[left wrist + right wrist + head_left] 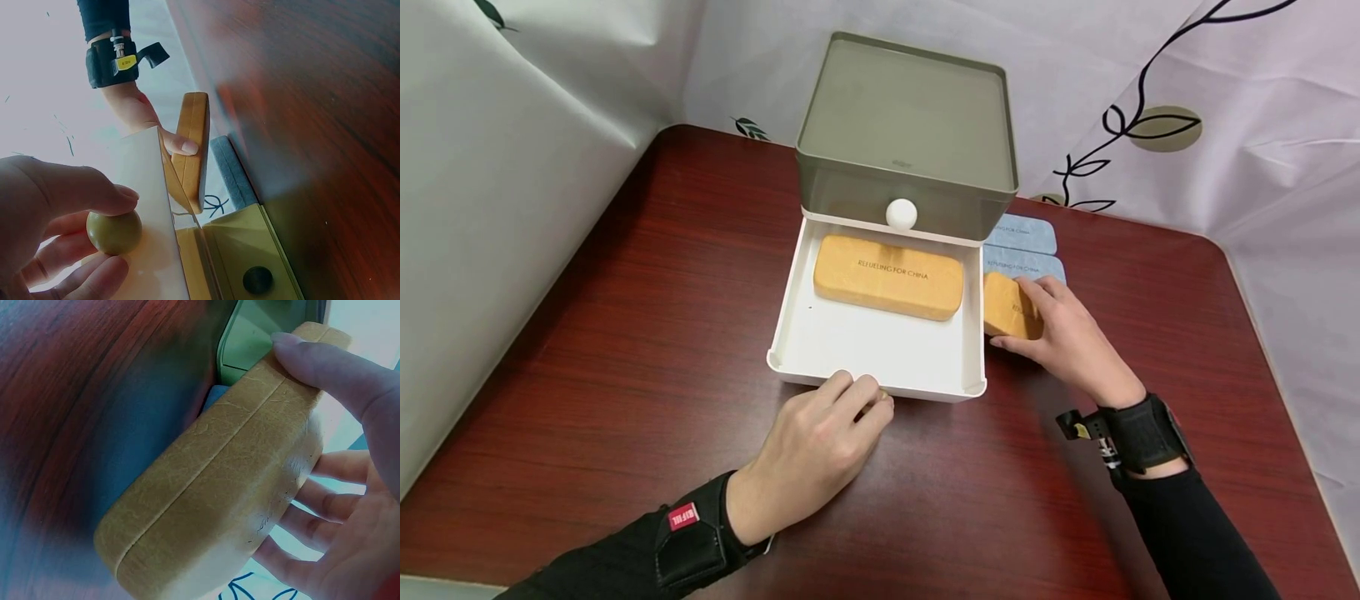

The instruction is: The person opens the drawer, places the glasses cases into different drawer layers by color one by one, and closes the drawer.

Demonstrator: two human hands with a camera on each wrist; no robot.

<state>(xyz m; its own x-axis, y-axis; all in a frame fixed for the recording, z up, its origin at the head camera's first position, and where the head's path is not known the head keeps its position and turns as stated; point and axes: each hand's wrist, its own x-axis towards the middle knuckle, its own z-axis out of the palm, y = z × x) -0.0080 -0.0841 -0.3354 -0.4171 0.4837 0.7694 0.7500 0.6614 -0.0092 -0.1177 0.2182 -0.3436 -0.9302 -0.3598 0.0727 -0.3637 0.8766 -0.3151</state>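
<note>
My left hand (816,446) is at the front of a white pulled-out drawer (865,346). In the left wrist view, its thumb and fingers pinch the drawer's round olive knob (114,232). Inside the drawer, toward the back, lies a yellow glasses case (887,279) marked "REFUELING FOR CHINA". Just right of the drawer, my right hand (1078,342) grips another yellow glasses case (212,475), thumb on one side and fingers on the other. The drawer wall hides part of that case in the head view.
The drawer belongs to a grey-green box (917,117) with an upper white knob (902,214). Two blue glasses cases (1028,233) lie right of it, behind the right hand. White patterned cloth (1262,108) borders the dark red wooden table (625,375).
</note>
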